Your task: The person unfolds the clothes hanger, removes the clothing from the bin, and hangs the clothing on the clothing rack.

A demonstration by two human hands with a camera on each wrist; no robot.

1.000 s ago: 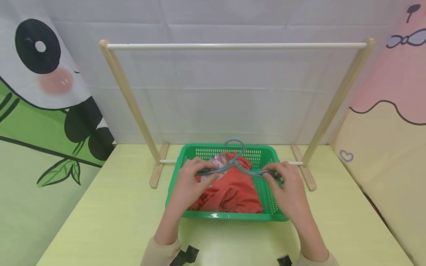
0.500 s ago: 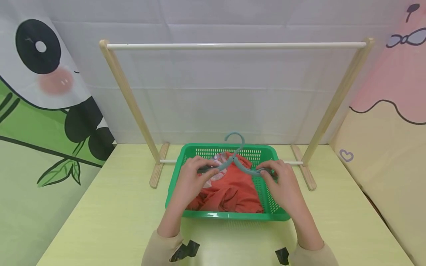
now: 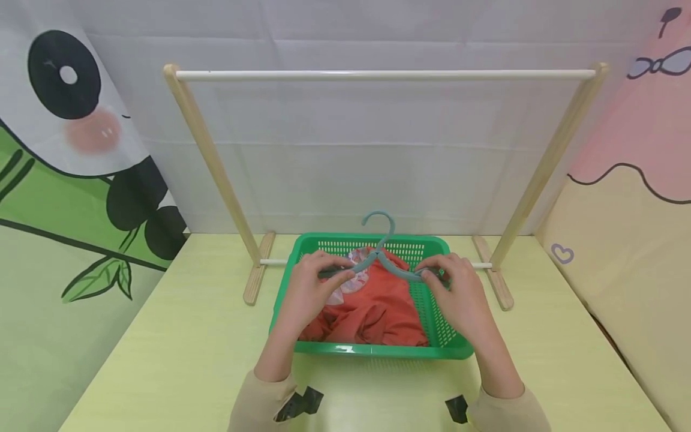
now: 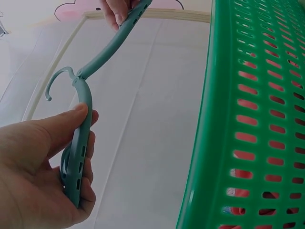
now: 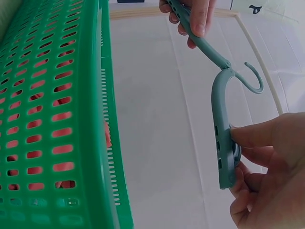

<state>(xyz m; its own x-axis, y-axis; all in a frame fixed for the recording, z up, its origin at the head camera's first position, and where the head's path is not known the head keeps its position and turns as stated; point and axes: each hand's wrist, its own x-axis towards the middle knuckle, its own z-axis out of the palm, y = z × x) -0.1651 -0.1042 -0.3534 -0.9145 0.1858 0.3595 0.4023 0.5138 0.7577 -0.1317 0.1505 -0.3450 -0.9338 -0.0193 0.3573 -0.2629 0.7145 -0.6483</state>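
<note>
You have one teal hanger (image 3: 384, 261) between both hands, at the center of the head view, hook upward. Your left hand (image 3: 310, 288) pinches the arm on the left, thumb on one side and curled fingers on the other; your right hand (image 3: 460, 292) grips the other arm the same way. Both wrist views show a gap between the hanger and the green basket (image 3: 378, 351) beneath it.

The basket sits on a pale yellow-green table (image 3: 156, 342) that fills the lower part of the head view, with a red garment (image 3: 378, 312) crumpled inside, mostly toward the left. Behind, a rack spans the frame: its white top bar (image 3: 378, 75) crosses the upper part between two slanting wooden posts, whose feet (image 3: 259, 270) rest on the table either side of the basket.

A whitish cloth (image 3: 345, 174) with crease lines hangs across the back. To the left you have a panel (image 3: 32, 312) of black, white and green cartoon shapes; to the right, a pink and cream one (image 3: 621, 240) bearing a small purple heart.
</note>
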